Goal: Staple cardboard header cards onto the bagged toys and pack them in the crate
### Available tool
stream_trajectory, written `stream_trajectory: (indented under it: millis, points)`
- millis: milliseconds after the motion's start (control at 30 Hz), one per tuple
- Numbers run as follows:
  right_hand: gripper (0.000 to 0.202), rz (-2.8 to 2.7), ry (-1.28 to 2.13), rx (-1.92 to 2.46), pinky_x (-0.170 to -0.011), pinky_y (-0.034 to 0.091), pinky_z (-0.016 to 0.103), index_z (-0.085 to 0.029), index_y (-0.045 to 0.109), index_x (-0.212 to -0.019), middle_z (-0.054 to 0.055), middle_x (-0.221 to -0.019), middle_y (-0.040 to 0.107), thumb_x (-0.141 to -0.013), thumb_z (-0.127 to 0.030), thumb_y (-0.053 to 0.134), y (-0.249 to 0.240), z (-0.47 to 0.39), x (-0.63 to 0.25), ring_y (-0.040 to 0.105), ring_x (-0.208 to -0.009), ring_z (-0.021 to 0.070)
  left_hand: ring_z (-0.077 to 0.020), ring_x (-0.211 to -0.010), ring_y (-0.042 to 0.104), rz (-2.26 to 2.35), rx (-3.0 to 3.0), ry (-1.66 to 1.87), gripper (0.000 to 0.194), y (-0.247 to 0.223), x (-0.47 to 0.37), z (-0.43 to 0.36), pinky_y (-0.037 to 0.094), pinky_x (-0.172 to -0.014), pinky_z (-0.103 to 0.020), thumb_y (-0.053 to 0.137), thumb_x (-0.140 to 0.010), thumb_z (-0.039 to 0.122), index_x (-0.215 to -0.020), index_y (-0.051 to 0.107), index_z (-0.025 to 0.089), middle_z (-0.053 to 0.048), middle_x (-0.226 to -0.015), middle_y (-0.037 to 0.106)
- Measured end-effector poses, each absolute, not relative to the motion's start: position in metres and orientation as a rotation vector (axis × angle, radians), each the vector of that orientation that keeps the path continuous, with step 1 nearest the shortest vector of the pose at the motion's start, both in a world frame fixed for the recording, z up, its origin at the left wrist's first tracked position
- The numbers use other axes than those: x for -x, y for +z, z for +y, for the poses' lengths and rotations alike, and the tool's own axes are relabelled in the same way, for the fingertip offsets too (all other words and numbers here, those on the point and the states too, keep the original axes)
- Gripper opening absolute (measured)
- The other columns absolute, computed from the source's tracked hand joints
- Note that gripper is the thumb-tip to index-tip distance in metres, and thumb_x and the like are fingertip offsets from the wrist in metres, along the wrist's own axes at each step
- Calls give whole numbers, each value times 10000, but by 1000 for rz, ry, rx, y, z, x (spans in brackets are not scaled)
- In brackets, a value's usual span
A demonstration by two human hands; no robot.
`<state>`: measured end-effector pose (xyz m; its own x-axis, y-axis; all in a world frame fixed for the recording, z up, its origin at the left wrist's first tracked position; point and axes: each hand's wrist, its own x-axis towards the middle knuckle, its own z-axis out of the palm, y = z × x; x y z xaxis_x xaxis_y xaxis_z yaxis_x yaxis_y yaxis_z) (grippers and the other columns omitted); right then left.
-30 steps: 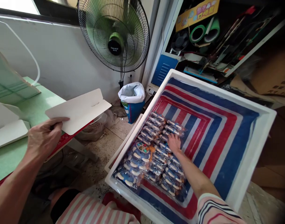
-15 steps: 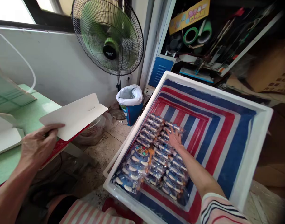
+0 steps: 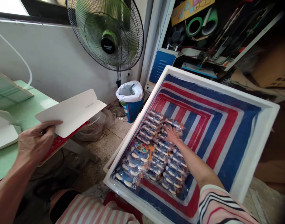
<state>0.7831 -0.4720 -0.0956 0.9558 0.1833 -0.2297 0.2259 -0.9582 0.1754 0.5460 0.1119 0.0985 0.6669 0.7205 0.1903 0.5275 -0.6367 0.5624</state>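
Note:
My left hand [image 3: 37,140] is closed on the near edge of a folded white card [image 3: 69,113], thumb and fingers pinching it, and holds it up beside the green table. On the right, my right hand [image 3: 172,135] reaches into a white tray [image 3: 221,88] lined with striped cloth. Its fingers are spread over bagged blue toys [image 3: 156,157], touching those in the far rows; the fingertips are partly lost among the shiny bags. Several of these toys lie packed in rows on the tray's left side. One faces up, showing coloured buttons.
A green-topped table [image 3: 7,165] with another white folded card [image 3: 4,137] stands at left. Behind are a standing fan [image 3: 107,34], a lined blue bin [image 3: 134,109] and a cluttered shelf [image 3: 193,53]. Cardboard boxes [image 3: 273,71] lie beyond the tray at right.
The view has shifted slightly. My left hand still holds the card, now a little further left and higher in view. My right hand stays over the far toys, fingers slightly shifted left.

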Motion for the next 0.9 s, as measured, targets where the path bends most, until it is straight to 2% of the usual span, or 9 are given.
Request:
stream_trajectory:
  millis: [133, 267, 333, 433, 500, 567, 633, 767, 900]
  points:
    - [1118, 307, -325, -2895, -1018, 422, 576, -348, 173, -1619, 170, -1682, 86, -731, -477, 840, -107, -469, -769, 243, -1460, 480, -209, -743, 590, 976, -2431, 559, 502, 98, -546, 111, 422, -709, -293, 464, -832, 448, -1169, 783, 257, -25, -910, 728]
    - [881, 295, -282, -2884, -978, 463, 531, -267, 308, -1577, 207, -1638, 177, -830, -401, 754, -111, -464, -769, 290, -1416, 461, -215, -788, 608, 971, -2415, 559, 505, 97, -546, 113, 427, -728, -292, 462, -831, 443, -1171, 783, 254, -28, -953, 740]
    - [802, 337, -282, -2870, -962, 473, 495, -238, 380, -1542, 220, -1606, 228, -840, -361, 748, -108, -463, -773, 309, -1393, 447, -217, -781, 604, 979, -2419, 563, 508, 96, -546, 114, 423, -722, -295, 463, -830, 447, -1170, 785, 251, -30, -947, 740]
    - [769, 446, -327, -2831, -968, 467, 457, -259, 441, -1516, 205, -1581, 281, -824, -316, 772, -100, -466, -779, 331, -1370, 411, -208, -716, 581, 967, -2428, 565, 515, 95, -546, 114, 418, -694, -298, 463, -827, 461, -1167, 788, 251, -24, -885, 730]
    - [802, 497, -360, -2801, -968, 464, 456, -303, 417, -1540, 189, -1571, 309, -820, -295, 772, -96, -466, -782, 349, -1354, 397, -205, -694, 574, 954, -2433, 578, 519, 95, -546, 114, 418, -685, -300, 464, -821, 465, -1163, 790, 250, -21, -853, 723]
    - [863, 501, -383, -2775, -957, 468, 480, -336, 378, -1565, 188, -1554, 338, -803, -270, 779, -95, -464, -786, 366, -1338, 406, -209, -700, 580, 952, -2441, 598, 525, 94, -545, 115, 424, -693, -307, 458, -818, 464, -1159, 792, 246, -24, -849, 725]
    - [871, 472, -401, -2754, -940, 473, 508, -334, 414, -1551, 199, -1529, 371, -774, -244, 797, -97, -458, -791, 379, -1326, 431, -215, -715, 591, 944, -2446, 605, 525, 94, -546, 115, 435, -710, -318, 454, -815, 457, -1151, 793, 241, -29, -876, 735]
    - [622, 433, -414, -2729, -926, 484, 529, -258, 642, -1369, 223, -1511, 394, -768, -211, 794, -102, -448, -797, 328, -1370, 482, -213, -673, 578, 920, -2436, 609, 495, 93, -546, 114, 440, -696, -330, 455, -820, 451, -1115, 797, 249, -17, -851, 739]
    - [408, 458, -374, -2737, -924, 503, 496, -203, 715, -1248, 226, -1538, 368, -840, -208, 704, -101, -448, -790, 270, -1413, 472, -193, -679, 574, 875, -2444, 627, 484, 93, -545, 115, 443, -704, -299, 462, -830, 441, -1116, 799, 244, -11, -870, 748]
